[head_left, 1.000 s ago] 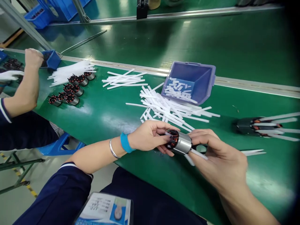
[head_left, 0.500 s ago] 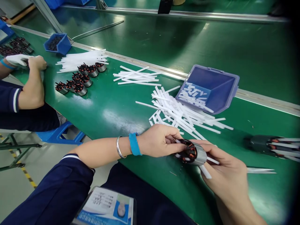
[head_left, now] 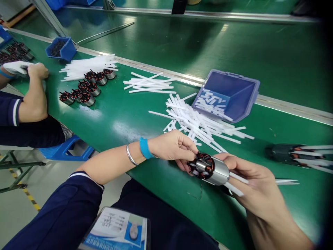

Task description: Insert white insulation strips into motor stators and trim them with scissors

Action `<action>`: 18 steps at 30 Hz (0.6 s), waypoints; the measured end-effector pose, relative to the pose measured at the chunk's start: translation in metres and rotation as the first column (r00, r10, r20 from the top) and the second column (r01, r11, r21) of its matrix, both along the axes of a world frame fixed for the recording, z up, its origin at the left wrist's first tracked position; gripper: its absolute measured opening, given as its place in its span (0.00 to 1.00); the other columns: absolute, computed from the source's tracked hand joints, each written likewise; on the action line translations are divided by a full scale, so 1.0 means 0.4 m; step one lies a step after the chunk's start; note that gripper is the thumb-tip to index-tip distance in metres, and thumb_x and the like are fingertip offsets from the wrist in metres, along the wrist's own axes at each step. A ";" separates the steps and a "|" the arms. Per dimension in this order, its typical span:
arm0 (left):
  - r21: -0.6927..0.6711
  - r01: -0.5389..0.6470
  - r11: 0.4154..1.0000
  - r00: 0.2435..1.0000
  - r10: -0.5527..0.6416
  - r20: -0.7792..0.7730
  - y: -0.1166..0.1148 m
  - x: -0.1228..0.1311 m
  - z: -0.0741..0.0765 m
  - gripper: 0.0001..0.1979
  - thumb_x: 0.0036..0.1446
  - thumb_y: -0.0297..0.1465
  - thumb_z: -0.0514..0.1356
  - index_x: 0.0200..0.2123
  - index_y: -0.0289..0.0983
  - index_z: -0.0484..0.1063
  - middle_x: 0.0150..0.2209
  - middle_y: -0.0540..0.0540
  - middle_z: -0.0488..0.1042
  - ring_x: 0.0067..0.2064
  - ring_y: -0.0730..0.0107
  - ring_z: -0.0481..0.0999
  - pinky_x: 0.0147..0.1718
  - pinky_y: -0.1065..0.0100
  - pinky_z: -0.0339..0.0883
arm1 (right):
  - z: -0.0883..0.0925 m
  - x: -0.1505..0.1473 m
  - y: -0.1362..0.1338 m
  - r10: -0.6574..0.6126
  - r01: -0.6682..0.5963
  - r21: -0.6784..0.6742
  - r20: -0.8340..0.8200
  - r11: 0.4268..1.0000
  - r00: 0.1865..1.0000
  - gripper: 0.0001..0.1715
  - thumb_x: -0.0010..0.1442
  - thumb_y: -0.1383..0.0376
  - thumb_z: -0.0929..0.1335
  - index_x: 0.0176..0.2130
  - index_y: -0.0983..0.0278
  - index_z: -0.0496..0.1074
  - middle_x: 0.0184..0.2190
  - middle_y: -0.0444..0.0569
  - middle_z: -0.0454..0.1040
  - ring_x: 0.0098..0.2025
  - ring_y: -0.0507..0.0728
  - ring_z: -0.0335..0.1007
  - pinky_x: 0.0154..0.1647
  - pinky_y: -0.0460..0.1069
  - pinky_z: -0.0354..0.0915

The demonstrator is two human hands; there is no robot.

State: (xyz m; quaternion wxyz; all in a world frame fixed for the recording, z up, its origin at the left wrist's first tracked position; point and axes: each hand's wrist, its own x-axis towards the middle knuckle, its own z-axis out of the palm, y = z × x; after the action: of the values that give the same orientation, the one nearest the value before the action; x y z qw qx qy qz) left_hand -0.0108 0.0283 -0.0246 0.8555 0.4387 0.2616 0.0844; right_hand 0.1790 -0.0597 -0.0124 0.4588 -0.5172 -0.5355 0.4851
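Observation:
A motor stator (head_left: 220, 172), a silver ring with black ends and copper windings, lies tilted sideways between my hands above the table's near side. My right hand (head_left: 260, 182) is closed around its right part, the thumb side behind the metal. White plastic strips (head_left: 236, 189) stick out of the stator's right end, by my right palm. My left hand (head_left: 173, 146) has its fingers bent together at the black left end; whether they also pinch a strip is hidden. Beyond my hands is a loose pile of white strips (head_left: 192, 119).
A purple-blue bin (head_left: 244, 92) holds short white pieces. Right of my hand lies a dark cylindrical part (head_left: 279, 154) with strips in it. Several stators (head_left: 87, 99) stand at left, near more strips (head_left: 88, 66). A co-worker's hands (head_left: 37, 71) work at the far left.
The stator has turned so more of its silver side and winding end show. My left fingers have drawn back slightly left from its opening. The view has shifted a little.

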 end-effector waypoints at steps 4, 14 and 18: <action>-0.009 0.021 1.000 0.999 -0.021 0.035 0.004 -0.004 -0.002 0.04 0.45 0.25 0.65 0.28 0.32 0.74 0.20 0.49 0.76 0.22 0.74 0.77 0.23 0.74 0.74 | -0.008 0.007 0.008 0.043 -0.046 -0.024 -0.137 0.999 0.990 0.22 0.48 0.51 0.77 0.19 0.62 0.71 0.23 0.48 0.74 0.21 0.53 0.69 0.18 0.46 0.66; 0.197 -0.335 0.922 0.942 0.329 0.063 0.037 -0.035 0.054 0.17 0.44 0.37 0.70 0.36 0.33 0.77 0.34 0.43 0.80 0.31 0.66 0.81 0.31 0.67 0.76 | -0.045 -0.003 0.009 -0.183 0.127 0.278 0.185 0.952 0.966 0.06 0.59 0.63 0.71 0.40 0.58 0.75 0.34 0.47 0.79 0.35 0.57 0.76 0.38 0.52 0.72; 0.412 -0.574 0.708 0.816 0.540 0.207 0.069 -0.055 0.069 0.10 0.45 0.36 0.70 0.31 0.36 0.80 0.51 0.44 0.77 0.54 0.58 0.75 0.51 0.64 0.72 | -0.057 -0.050 0.024 -0.235 -0.093 0.481 0.578 0.872 0.782 0.03 0.61 0.67 0.68 0.37 0.60 0.73 0.36 0.51 0.76 0.38 0.58 0.75 0.38 0.52 0.71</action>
State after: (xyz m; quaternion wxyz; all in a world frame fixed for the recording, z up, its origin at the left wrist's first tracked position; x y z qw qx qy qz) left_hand -0.0327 0.0559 0.0029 0.6710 0.5239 0.3238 0.4128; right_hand 0.1592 -0.0499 -0.0351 0.3902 -0.5359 -0.7390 0.1197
